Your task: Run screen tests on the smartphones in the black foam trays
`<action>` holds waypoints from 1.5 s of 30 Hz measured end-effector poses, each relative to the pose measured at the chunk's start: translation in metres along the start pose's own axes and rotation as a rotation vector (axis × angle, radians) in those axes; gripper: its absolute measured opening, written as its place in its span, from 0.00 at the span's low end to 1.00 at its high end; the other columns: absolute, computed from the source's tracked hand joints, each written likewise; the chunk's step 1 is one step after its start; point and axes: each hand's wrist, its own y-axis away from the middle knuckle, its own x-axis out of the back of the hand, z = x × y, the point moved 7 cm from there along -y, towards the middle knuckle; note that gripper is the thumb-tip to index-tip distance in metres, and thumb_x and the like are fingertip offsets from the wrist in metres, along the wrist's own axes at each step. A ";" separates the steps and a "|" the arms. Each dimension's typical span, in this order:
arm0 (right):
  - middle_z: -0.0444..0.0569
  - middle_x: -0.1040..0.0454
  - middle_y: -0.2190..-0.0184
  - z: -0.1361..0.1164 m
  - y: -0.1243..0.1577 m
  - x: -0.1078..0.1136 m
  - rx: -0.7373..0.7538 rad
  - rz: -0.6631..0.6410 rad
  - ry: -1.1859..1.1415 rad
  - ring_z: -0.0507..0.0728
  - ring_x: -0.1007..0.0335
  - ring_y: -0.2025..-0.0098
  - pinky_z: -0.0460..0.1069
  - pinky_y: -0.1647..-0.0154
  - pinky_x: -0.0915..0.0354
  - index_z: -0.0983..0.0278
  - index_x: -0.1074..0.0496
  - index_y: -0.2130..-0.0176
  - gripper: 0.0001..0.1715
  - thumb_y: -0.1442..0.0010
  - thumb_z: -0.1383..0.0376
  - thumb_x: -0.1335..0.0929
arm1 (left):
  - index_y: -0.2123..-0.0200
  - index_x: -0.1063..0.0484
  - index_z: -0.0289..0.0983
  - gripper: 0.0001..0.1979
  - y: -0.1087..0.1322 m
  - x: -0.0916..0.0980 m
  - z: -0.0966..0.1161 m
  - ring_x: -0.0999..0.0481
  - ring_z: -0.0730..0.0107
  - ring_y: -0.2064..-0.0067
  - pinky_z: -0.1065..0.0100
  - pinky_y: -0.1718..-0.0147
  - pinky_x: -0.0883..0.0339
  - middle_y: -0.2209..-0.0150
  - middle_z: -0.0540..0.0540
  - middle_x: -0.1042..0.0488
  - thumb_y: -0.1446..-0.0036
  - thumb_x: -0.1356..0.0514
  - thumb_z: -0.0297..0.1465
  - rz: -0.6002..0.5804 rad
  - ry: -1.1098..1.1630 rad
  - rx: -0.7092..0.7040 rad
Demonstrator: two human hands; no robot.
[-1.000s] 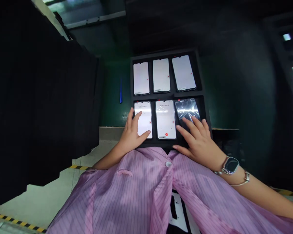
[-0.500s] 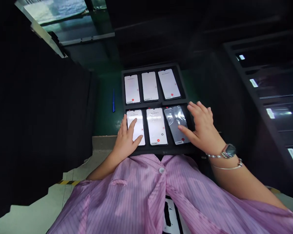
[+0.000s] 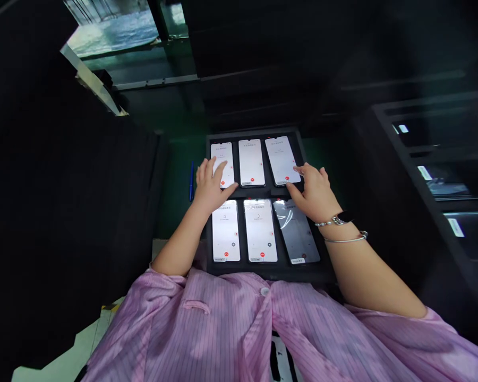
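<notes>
A black tray (image 3: 242,194) holds several phones in two rows. My left hand (image 3: 212,187), fingers spread, is over the lower part of the top-left phone (image 3: 222,151). My right hand (image 3: 314,192) is at the lower right corner of the top-right phone (image 3: 279,156), its thumb and fingers apart. Between them lies the top-middle phone (image 3: 252,162). The bottom-left phone (image 3: 225,233) and bottom-middle phone (image 3: 260,233) have bright screens with a red button. Dimmer and glossy is the bottom-right phone (image 3: 298,236). Neither hand holds anything.
A blue pen (image 3: 191,181) lies on the green table surface (image 3: 175,204) left of the tray. Another dark tray (image 3: 412,175) with labelled devices stands at the right. Dark panels flank the left side, and a pale strip (image 3: 93,82) hangs at upper left.
Both hands have moved from the bottom row up to the top row. The bottom-left phone's screen is now uncovered, and a dark button shows on it. The view has shifted, placing the tray lower.
</notes>
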 end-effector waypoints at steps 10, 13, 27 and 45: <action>0.65 0.27 0.41 -0.033 -0.008 -0.007 0.183 -0.052 -0.030 0.73 0.41 0.29 0.78 0.27 0.55 0.67 0.34 0.40 0.25 0.30 0.56 0.38 | 0.42 0.27 0.39 0.20 0.010 -0.009 0.004 0.48 0.41 0.26 0.42 0.31 0.42 0.30 0.37 0.39 0.35 0.37 0.37 -0.038 -0.095 0.003; 0.62 0.26 0.42 -0.058 -0.014 -0.022 0.303 -0.140 -0.070 0.71 0.39 0.30 0.77 0.26 0.55 0.66 0.34 0.41 0.23 0.30 0.57 0.39 | 0.44 0.25 0.40 0.18 0.010 -0.009 0.003 0.48 0.40 0.27 0.42 0.31 0.42 0.30 0.38 0.38 0.35 0.38 0.37 -0.030 -0.092 -0.003; 0.54 0.22 0.46 -0.062 0.059 0.118 0.242 0.384 -0.397 0.66 0.28 0.37 0.73 0.28 0.43 0.59 0.31 0.42 0.21 0.33 0.65 0.32 | 0.44 0.22 0.43 0.18 0.007 -0.013 0.002 0.49 0.36 0.27 0.37 0.31 0.44 0.31 0.39 0.38 0.35 0.39 0.36 -0.038 -0.081 -0.021; 0.60 0.25 0.44 -0.038 0.165 0.068 0.109 -0.077 -0.037 0.73 0.34 0.35 0.75 0.35 0.36 0.63 0.32 0.38 0.25 0.30 0.57 0.35 | 0.36 0.34 0.41 0.26 0.066 -0.013 -0.034 0.39 0.54 0.28 0.52 0.27 0.47 0.32 0.38 0.35 0.35 0.38 0.41 0.120 0.373 0.038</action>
